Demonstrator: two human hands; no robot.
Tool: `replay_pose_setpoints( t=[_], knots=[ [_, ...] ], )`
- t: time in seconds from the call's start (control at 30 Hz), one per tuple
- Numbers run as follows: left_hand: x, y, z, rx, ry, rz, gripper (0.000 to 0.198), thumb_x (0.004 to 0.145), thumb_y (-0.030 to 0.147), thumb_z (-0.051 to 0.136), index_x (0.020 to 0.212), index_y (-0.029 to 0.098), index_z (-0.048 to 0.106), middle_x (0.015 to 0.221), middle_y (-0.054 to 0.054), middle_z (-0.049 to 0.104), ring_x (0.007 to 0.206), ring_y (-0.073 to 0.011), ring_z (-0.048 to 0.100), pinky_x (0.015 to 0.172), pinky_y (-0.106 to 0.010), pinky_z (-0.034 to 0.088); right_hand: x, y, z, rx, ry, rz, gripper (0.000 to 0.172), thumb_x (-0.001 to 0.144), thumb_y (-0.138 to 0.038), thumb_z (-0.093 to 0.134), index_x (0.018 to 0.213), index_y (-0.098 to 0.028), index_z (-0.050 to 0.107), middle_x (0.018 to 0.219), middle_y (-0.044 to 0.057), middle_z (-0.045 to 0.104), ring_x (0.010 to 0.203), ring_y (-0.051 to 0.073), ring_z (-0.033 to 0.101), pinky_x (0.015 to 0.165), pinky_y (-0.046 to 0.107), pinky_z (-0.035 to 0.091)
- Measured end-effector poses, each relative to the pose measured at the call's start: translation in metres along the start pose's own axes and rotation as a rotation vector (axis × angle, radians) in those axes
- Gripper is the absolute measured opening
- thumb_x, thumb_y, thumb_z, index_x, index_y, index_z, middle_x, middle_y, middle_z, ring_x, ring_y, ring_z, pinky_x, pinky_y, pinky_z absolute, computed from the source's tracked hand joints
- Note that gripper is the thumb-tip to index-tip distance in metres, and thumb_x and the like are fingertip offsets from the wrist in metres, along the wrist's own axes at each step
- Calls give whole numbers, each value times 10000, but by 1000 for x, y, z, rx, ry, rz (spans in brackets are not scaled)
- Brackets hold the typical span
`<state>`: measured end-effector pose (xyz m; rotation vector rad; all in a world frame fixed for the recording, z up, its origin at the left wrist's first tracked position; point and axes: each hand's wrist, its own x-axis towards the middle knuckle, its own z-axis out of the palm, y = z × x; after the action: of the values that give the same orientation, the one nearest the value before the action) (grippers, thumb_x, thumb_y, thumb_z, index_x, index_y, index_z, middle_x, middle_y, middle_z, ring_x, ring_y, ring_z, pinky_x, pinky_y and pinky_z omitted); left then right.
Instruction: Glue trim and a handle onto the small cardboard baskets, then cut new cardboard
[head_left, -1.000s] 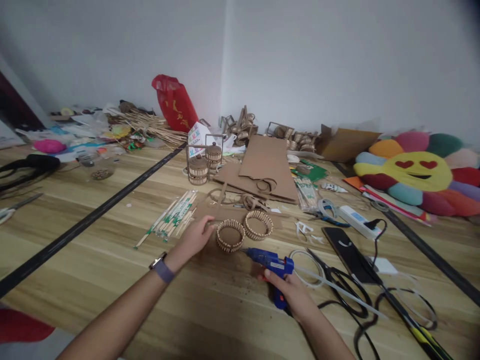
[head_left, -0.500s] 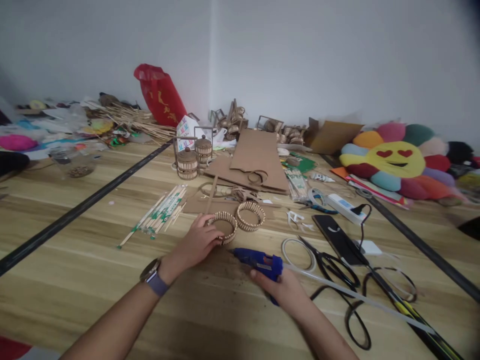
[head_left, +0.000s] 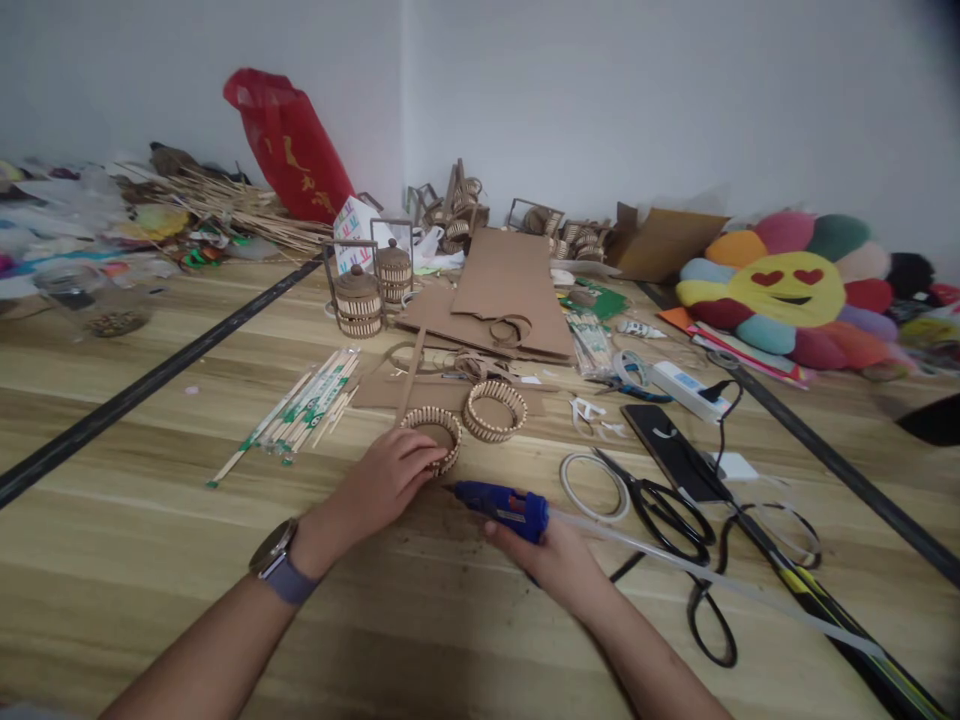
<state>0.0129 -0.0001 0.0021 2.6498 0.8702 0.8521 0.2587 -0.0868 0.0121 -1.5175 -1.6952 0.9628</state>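
My left hand [head_left: 386,475] grips the near-left rim of a small round basket ring [head_left: 448,458], its wall made of short pale sticks with dark gaps. The fingers reach over the rim into the ring; the thumb is hidden. Wrapped round the handle of a blue hot glue gun [head_left: 499,507], my right hand [head_left: 559,565] keeps the nozzle pointing left, just below the ring and apart from it. A long translucent glue stick [head_left: 675,562] trails from the gun's back. Touching or almost touching the held ring is a second stick ring [head_left: 495,432].
Packaged sticks [head_left: 307,405] lie to the left. Right of the gun are a tape roll [head_left: 595,487], black scissors [head_left: 667,515], a phone [head_left: 671,450] and a power strip [head_left: 688,390]. Cardboard [head_left: 502,280], lidded stick baskets [head_left: 358,303] and a flower cushion [head_left: 787,290] stand farther back.
The view has shifted, so most things sit slightly higher and farther left. My left fingers have moved farther over the ring's near rim. The glue gun stays near the ring in my right hand.
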Motion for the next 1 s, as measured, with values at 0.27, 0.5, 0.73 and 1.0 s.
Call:
replay_pose_setpoints(
  t=[0.27,0.5,0.73,1.0],
  knots=[
    [0,2,2,-3,-28,-12,301,992,159,428,1154,180,682,974,-100,689,973,-245,595,885,-403,519,4,5,6,-115,56,26,321,792,-505,674,867,-203,757,893,87,765,899,290,678,808,382,540],
    [0,3,-1,3,-36,16,303,1008,170,406,1140,171,679,960,-97,690,961,-244,590,864,-400,514,1,12,8,-127,92,4,340,776,-527,678,871,-208,741,907,98,738,916,296,663,857,402,529],
    [-1,3,2,-10,-29,2,293,1012,185,413,1131,183,681,943,-83,692,935,-236,588,861,-400,501,2,9,10,-170,121,-130,251,809,-470,655,800,-225,708,822,76,718,867,271,653,834,371,532],
    [-1,3,1,-24,-33,-15,295,1006,187,416,1127,192,685,923,-78,682,940,-235,582,871,-394,494,3,8,11,-199,126,-173,224,827,-448,645,772,-235,687,780,59,711,811,252,647,786,352,533]
  ],
)
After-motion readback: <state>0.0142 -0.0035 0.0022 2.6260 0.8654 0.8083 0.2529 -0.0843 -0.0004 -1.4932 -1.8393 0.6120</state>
